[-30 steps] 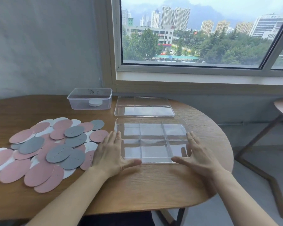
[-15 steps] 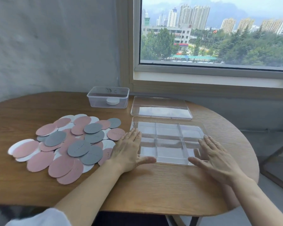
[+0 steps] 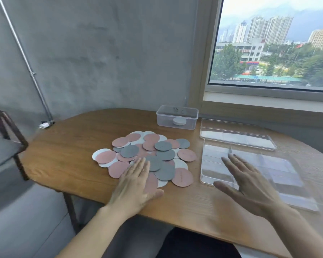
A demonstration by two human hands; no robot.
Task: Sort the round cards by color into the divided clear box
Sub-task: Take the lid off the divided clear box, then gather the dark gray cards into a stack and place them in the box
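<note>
Your left hand (image 3: pixel 136 185) is flat, fingers straight, across the near edge of the round cards (image 3: pixel 157 155) pile, gripping nothing. Right hand (image 3: pixel 248 185) is spread wide, blurry and empty, over the near-left corner of the divided clear box (image 3: pixel 280 168), just right of the pile. Behind that: a clear lid (image 3: pixel 235 135) and a small tub (image 3: pixel 176 117).

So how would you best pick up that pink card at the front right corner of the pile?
Grip the pink card at its right rim, coming from the clear box side. It lies flat and thin, so that free rim probably needs lifting before a pinch; its left edge touches other cards.
</note>
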